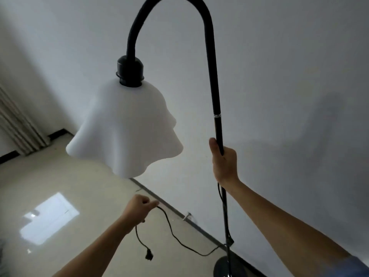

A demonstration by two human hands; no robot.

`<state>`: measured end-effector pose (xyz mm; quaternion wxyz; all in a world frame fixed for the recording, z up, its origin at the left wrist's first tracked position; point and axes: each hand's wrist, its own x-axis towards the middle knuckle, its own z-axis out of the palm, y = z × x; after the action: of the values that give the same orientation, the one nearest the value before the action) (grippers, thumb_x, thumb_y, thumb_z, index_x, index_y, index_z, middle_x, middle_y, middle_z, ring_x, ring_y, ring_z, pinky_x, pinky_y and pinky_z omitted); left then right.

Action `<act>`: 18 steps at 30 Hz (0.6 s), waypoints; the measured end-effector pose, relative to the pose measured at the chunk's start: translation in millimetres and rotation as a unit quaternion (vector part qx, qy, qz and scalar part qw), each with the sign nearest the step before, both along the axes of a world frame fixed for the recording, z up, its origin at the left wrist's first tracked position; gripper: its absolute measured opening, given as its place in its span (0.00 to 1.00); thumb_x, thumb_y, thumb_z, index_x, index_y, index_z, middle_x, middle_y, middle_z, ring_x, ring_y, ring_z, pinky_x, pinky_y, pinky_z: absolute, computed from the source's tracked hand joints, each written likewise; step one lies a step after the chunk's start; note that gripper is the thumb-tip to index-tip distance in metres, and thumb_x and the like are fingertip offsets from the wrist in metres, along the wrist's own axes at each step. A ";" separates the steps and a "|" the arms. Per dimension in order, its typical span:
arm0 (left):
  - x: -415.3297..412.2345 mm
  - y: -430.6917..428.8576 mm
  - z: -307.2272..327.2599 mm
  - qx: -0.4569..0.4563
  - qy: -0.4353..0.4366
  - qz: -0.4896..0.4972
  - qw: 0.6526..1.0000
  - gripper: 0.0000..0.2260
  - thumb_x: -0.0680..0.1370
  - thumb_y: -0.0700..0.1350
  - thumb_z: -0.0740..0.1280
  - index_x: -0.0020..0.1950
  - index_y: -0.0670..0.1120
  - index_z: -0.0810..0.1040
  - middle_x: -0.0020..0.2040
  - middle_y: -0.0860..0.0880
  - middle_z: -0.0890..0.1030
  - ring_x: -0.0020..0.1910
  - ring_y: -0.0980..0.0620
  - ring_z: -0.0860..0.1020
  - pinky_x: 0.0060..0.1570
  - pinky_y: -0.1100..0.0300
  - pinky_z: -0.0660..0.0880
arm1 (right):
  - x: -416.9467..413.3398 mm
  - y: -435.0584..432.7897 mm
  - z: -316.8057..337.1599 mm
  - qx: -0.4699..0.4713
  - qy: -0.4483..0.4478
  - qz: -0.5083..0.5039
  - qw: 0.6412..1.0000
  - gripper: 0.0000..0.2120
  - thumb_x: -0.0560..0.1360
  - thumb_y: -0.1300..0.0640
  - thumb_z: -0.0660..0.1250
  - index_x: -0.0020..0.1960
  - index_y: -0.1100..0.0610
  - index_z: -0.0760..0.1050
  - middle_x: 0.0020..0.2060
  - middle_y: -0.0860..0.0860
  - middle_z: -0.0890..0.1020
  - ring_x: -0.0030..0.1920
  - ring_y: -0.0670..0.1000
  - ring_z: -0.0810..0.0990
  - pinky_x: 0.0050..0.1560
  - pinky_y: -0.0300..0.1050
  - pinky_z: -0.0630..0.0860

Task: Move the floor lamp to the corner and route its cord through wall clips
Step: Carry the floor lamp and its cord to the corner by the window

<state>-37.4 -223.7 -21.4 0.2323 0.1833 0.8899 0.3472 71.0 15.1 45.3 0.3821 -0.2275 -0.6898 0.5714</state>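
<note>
A black floor lamp stands close to the white wall, its thin pole [217, 124] curving over at the top to a wavy white shade [127, 128]. My right hand [223, 160] is shut around the pole at mid height. The round black base [227, 266] rests on the floor at the bottom edge. My left hand [139, 206] grips the black cord [173, 234], which sags from the pole's foot up to my fingers. The plug [148, 255] dangles below that hand. A small wall clip [186, 215] sits at the baseboard.
The white wall [279, 76] fills the right side, with a dark baseboard [199, 226] running diagonally along the glossy beige floor [79, 186]. A room corner lies at the far left beside vertical pipes [18, 124]. A bright window reflection [50, 216] shines on the floor.
</note>
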 end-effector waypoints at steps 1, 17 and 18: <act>-6.8 -13.6 2.7 0.002 0.003 0.017 1.000 0.22 0.74 0.49 0.71 0.26 0.47 0.63 0.22 0.52 0.61 0.22 0.53 0.64 0.24 0.63 0.70 | -16.0 -10.8 1.6 -0.001 -0.001 0.014 1.000 0.31 0.69 0.30 0.63 0.23 0.49 0.54 0.18 0.43 0.60 0.22 0.45 0.57 0.23 0.39 0.56; -206.8 -230.8 34.5 0.023 0.029 0.181 0.983 0.23 0.75 0.47 0.69 0.25 0.47 0.60 0.24 0.50 0.61 0.21 0.51 0.62 0.33 0.58 0.68 | -315.4 -202.6 27.7 0.032 0.021 0.100 0.994 0.27 0.77 0.55 0.64 0.25 0.50 0.53 0.15 0.42 0.59 0.20 0.42 0.56 0.26 0.40 0.55; -219.8 -242.0 35.3 0.019 0.029 0.187 0.982 0.23 0.75 0.47 0.69 0.25 0.47 0.60 0.24 0.50 0.61 0.21 0.51 0.62 0.33 0.58 0.68 | -334.0 -213.6 31.9 0.032 0.023 0.103 0.994 0.27 0.77 0.54 0.64 0.25 0.50 0.53 0.15 0.42 0.59 0.20 0.43 0.56 0.26 0.40 0.55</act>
<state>-257.1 -465.7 13.9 0.1334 0.0277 0.9081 0.3960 -263.0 -198.6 77.1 0.3442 -0.1302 -0.7185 0.5903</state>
